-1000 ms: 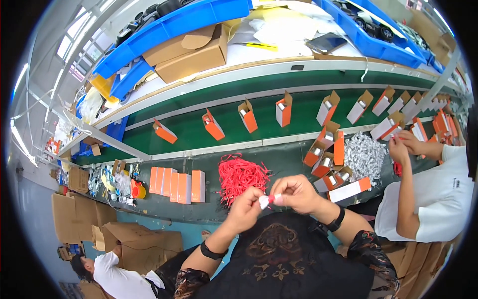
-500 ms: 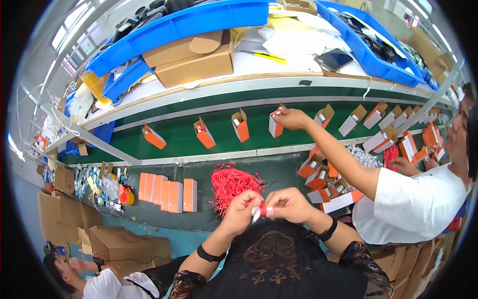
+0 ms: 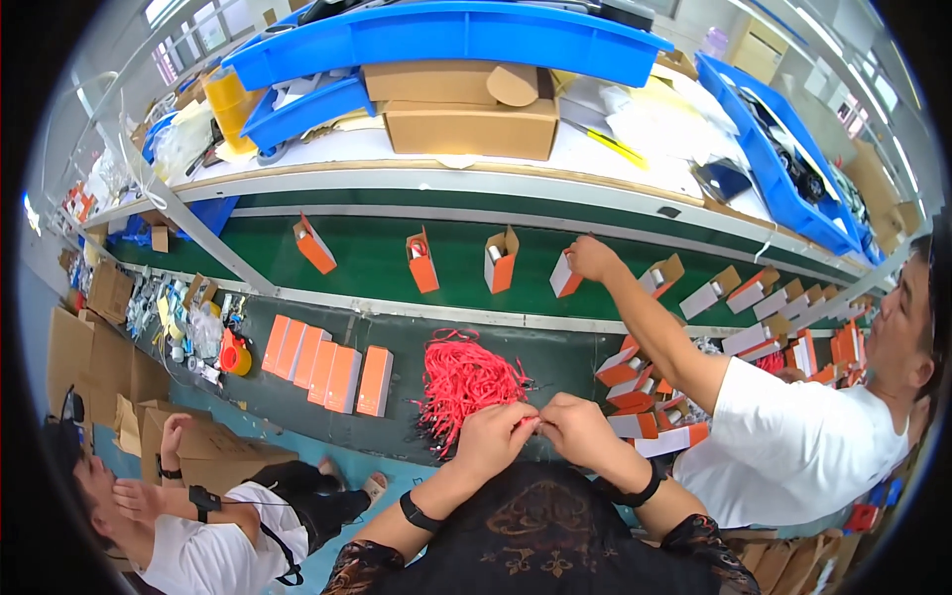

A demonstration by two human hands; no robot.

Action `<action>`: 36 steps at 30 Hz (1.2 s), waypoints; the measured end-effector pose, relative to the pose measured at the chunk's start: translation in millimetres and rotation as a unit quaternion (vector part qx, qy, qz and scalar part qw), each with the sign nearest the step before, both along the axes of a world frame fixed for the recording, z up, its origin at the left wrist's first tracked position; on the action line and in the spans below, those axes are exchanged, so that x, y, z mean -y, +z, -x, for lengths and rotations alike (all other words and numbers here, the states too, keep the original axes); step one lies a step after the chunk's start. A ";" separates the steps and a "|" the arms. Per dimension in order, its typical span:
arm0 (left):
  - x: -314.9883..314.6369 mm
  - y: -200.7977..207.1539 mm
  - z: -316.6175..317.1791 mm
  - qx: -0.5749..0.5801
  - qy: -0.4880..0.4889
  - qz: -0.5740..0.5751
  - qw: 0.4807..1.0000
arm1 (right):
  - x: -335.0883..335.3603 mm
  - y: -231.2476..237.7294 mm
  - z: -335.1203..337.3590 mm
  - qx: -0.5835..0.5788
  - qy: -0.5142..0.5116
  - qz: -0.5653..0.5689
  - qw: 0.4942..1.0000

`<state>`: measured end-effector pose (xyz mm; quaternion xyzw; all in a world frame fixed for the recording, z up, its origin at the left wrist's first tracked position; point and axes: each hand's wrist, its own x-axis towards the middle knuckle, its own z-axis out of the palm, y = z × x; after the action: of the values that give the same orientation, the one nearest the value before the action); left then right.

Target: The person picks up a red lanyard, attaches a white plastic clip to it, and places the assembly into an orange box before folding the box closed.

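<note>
Close in front of my chest, my left hand (image 3: 493, 436) and my right hand (image 3: 581, 432) are pinched together fingertip to fingertip. A bit of red strap (image 3: 525, 420) shows between them, gripped by the left fingers. The right fingers pinch at its end; what lies inside them is too small to make out. Just beyond my left hand lies a tangled heap of red straps (image 3: 466, 372) with dark ends, on the dark work surface (image 3: 297, 416).
Orange-and-white boxes (image 3: 340, 377) stand in a row at left. Open boxes (image 3: 499, 263) sit along the green conveyor (image 3: 367, 263). A co-worker's hand (image 3: 593, 258) touches one; more boxes (image 3: 630, 397) crowd the right. Overhead is a shelf (image 3: 436, 178) with blue trays (image 3: 446, 45).
My hands have drawn closer together, covering the red and white piece seen between them before. My view has shifted. The person at lower left shows more fully.
</note>
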<state>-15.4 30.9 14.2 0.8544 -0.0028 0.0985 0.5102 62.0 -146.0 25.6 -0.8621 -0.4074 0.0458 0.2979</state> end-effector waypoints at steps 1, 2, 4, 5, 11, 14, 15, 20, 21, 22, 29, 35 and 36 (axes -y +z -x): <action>-5.2 3.5 -0.2 -0.014 -0.031 0.018 0.999 | -0.5 7.2 -8.7 -0.124 0.044 -0.005 0.991; -9.8 -5.0 -0.2 -0.013 -0.027 0.020 0.999 | -0.4 11.3 -14.9 -0.247 0.086 -0.009 0.965; -17.7 -30.0 -2.8 -0.174 -0.032 0.363 0.915 | 4.1 -2.2 -19.1 -0.407 0.088 -0.096 0.904; -20.6 -35.2 -3.7 -0.201 -0.068 0.483 0.849 | 4.6 -7.4 -19.1 -0.553 0.082 -0.182 0.809; 2.3 -40.3 -10.9 -0.192 0.028 0.699 0.688 | -29.8 -4.3 -4.4 -0.138 -0.024 -0.226 0.964; -2.8 -37.4 -21.7 -0.204 0.116 0.660 0.714 | -43.5 -0.9 -12.9 0.047 -0.057 -0.102 0.992; -4.0 -41.7 -23.3 -0.211 0.110 0.650 0.722 | -43.7 -5.4 -17.9 0.046 -0.057 -0.099 0.992; -7.1 -62.3 -31.8 -0.213 0.015 0.553 0.805 | -37.3 -34.0 -32.2 0.013 -0.018 -0.020 1.000; -5.7 -59.0 -35.9 -0.216 0.009 0.567 0.795 | -38.3 -36.6 -34.6 0.010 -0.021 -0.017 1.000; -4.6 -55.1 -40.3 -0.223 0.002 0.581 0.783 | -37.8 -38.1 -35.6 0.005 -0.023 -0.004 1.000; 0.0 -60.0 -72.6 -0.267 -0.023 0.550 0.791 | -25.9 -54.0 -53.4 -0.050 -0.096 0.008 0.994; -5.4 -61.6 -83.6 -0.228 -0.149 0.132 0.953 | 8.1 -53.9 -89.5 -0.127 -0.098 -0.047 0.986; -4.7 -58.5 -86.7 -0.190 -0.154 0.115 0.963 | 17.3 -48.5 -101.2 -0.119 -0.135 -0.015 0.984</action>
<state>71.3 35.6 -44.3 0.7820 -0.0254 -0.1456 0.6055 163.3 -163.4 -22.9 -0.8929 -0.2496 0.1009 0.3609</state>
